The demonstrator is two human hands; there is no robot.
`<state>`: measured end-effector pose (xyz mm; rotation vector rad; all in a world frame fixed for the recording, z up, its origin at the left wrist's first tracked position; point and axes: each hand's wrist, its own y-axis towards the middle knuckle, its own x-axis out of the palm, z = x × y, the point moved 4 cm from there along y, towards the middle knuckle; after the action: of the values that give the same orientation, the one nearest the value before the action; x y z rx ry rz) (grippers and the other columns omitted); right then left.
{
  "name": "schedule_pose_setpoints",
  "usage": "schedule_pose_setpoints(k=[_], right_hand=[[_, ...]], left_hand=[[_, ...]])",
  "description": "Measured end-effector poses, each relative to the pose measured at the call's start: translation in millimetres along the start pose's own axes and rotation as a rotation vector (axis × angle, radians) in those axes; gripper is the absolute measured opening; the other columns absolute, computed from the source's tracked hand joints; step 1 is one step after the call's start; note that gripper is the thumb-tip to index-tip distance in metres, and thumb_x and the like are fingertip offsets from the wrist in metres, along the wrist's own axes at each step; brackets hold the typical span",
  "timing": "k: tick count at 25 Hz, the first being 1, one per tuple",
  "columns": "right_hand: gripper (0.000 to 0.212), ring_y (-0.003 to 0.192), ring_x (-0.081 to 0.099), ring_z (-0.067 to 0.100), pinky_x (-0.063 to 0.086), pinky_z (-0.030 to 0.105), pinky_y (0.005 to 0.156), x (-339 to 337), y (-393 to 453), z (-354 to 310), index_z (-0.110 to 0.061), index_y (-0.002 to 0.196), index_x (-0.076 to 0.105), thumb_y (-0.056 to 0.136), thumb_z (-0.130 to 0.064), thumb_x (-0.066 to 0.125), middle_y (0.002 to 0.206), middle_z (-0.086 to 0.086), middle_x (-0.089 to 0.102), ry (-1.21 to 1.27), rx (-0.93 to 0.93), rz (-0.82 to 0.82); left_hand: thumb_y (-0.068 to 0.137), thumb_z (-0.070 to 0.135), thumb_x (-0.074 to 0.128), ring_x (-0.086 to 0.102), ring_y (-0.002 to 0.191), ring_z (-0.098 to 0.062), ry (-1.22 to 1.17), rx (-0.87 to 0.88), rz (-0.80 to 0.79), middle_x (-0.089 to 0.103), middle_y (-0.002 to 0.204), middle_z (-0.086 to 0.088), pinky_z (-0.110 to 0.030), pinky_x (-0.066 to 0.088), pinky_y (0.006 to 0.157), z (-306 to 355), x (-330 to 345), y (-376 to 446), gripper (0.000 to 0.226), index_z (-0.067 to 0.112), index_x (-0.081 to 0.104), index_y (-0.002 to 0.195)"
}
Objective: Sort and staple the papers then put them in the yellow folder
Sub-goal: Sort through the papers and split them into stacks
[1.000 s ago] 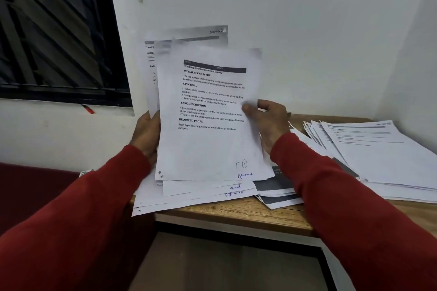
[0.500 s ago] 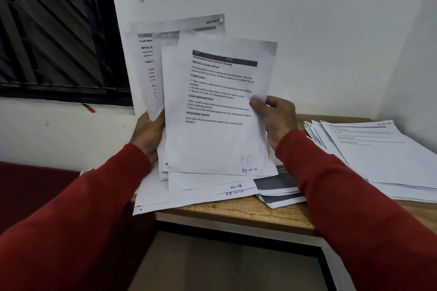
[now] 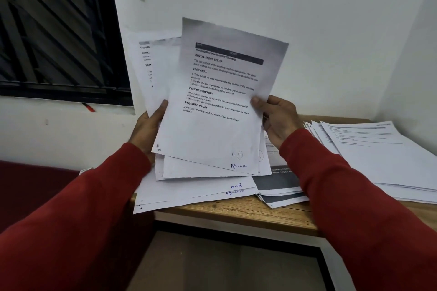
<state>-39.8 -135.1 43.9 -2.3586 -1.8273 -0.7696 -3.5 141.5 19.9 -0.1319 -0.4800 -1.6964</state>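
Observation:
I hold a fanned bunch of printed sheets upright above the wooden table (image 3: pixel 248 215). The front sheet (image 3: pixel 212 130) is headed "Washing Machine Exterior Cleaning" and marked "Pg-no-12" at the bottom. My right hand (image 3: pixel 279 120) pinches its right edge with the thumb on the front. My left hand (image 3: pixel 147 130) grips the back sheets (image 3: pixel 156 66) from the left, thumb on the front sheet's edge. Under them, more sheets (image 3: pixel 189 194) marked page 8 and 10 lie at the table's left end. No stapler and no yellow folder is in view.
A wide stack of papers (image 3: pixel 378 158) lies on the right of the table, beside the right wall. Papers with dark grey bands (image 3: pixel 279 184) lie in the middle. A barred window (image 3: pixel 54 30) is at the upper left. A dark red surface (image 3: pixel 35 184) lies lower left.
The front sheet has tilted clockwise and shifted right, fanning away from the back sheets. My left thumb has come round onto the front sheet's left edge.

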Motion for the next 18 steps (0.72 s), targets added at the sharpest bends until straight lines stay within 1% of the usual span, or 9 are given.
schedule_pose_setpoints(k=[2, 3, 6, 7, 9, 11, 13, 16, 18], right_hand=[[0.023, 0.082, 0.073, 0.021, 0.061, 0.034, 0.078, -1.0, 0.6, 2.9, 0.006, 0.109, 0.067, 0.087, 0.004, 0.067, 0.095, 0.012, 0.075, 0.087, 0.072, -0.004], [0.025, 0.083, 0.073, 0.021, 0.061, 0.035, 0.081, -1.2, 0.2, 4.2, 0.007, 0.112, 0.066, 0.087, 0.005, 0.065, 0.097, 0.012, 0.075, 0.122, 0.106, -0.015], [0.032, 0.092, 0.070, 0.025, 0.058, 0.038, 0.088, -2.3, 1.5, 6.3, 0.009, 0.119, 0.062, 0.088, 0.004, 0.064, 0.109, 0.016, 0.071, 0.128, 0.133, -0.044], [0.031, 0.093, 0.070, 0.026, 0.059, 0.038, 0.088, -2.3, 1.5, 6.0, 0.010, 0.118, 0.063, 0.087, 0.004, 0.066, 0.110, 0.017, 0.071, 0.094, 0.125, -0.045], [0.025, 0.087, 0.072, 0.028, 0.061, 0.039, 0.081, -3.4, 0.6, 5.2, 0.008, 0.110, 0.067, 0.085, 0.003, 0.069, 0.101, 0.017, 0.074, -0.035, 0.087, -0.008], [0.018, 0.083, 0.072, 0.029, 0.061, 0.039, 0.079, -8.0, -0.1, 0.3, 0.003, 0.101, 0.072, 0.083, -0.001, 0.073, 0.096, 0.017, 0.075, -0.195, -0.008, 0.091], [0.003, 0.077, 0.069, 0.026, 0.059, 0.036, 0.078, -20.2, 3.6, -10.0, -0.006, 0.084, 0.075, 0.082, -0.005, 0.076, 0.088, 0.015, 0.074, -0.280, -0.115, 0.204], [0.024, 0.068, 0.053, 0.019, 0.052, 0.035, 0.067, -53.3, 13.5, -27.8, -0.010, 0.061, 0.063, 0.078, -0.004, 0.077, 0.072, 0.009, 0.058, -0.168, -0.192, 0.391], [0.033, 0.063, 0.052, 0.018, 0.055, 0.037, 0.068, -77.5, 16.5, -36.1, -0.011, 0.056, 0.055, 0.080, 0.000, 0.075, 0.065, 0.007, 0.053, -0.018, -0.184, 0.503]], left_hand=[[0.095, 0.036, 0.060, 0.068, 0.110, -0.028, -0.016, -0.008, -0.084, 0.068, 0.125, -0.012, -0.043, 0.057, 0.086, 0.3, 1.6, -0.1, 0.039, 0.014, 0.063, 0.128], [0.094, 0.034, 0.061, 0.069, 0.106, -0.027, -0.004, 0.001, -0.094, 0.070, 0.121, -0.011, -0.042, 0.058, 0.084, 0.1, 2.6, -0.3, 0.037, 0.013, 0.065, 0.124], [0.097, 0.018, 0.058, 0.072, 0.072, -0.008, 0.102, 0.105, 0.060, 0.076, 0.084, 0.004, -0.022, 0.056, 0.060, 5.0, 3.1, -1.8, 0.011, 0.015, 0.067, 0.103], [0.097, 0.014, 0.057, 0.070, 0.066, -0.004, 0.145, 0.143, 0.120, 0.074, 0.078, 0.008, -0.019, 0.054, 0.057, 5.7, 1.6, -2.0, 0.010, 0.015, 0.066, 0.100], [0.095, 0.012, 0.058, 0.070, 0.067, -0.003, 0.230, 0.199, 0.179, 0.074, 0.080, 0.009, -0.020, 0.054, 0.060, 5.6, -1.0, -1.3, 0.010, 0.014, 0.067, 0.100], [0.093, 0.012, 0.061, 0.071, 0.072, -0.006, 0.276, 0.224, 0.209, 0.074, 0.088, 0.007, -0.024, 0.056, 0.064, 4.1, -4.0, -1.0, 0.013, 0.012, 0.067, 0.105], [0.092, 0.012, 0.061, 0.071, 0.079, -0.012, 0.254, 0.227, 0.250, 0.073, 0.096, 0.002, -0.028, 0.058, 0.070, 3.3, -9.1, 1.9, 0.018, 0.011, 0.065, 0.110], [0.092, 0.010, 0.059, 0.071, 0.084, -0.020, 0.164, 0.208, 0.286, 0.073, 0.101, -0.004, -0.034, 0.059, 0.077, 3.3, -15.9, 6.5, 0.023, 0.008, 0.064, 0.115], [0.093, 0.009, 0.059, 0.070, 0.086, -0.022, 0.137, 0.199, 0.289, 0.072, 0.100, -0.005, -0.033, 0.058, 0.077, 2.4, -17.3, 8.0, 0.023, 0.007, 0.064, 0.115]])
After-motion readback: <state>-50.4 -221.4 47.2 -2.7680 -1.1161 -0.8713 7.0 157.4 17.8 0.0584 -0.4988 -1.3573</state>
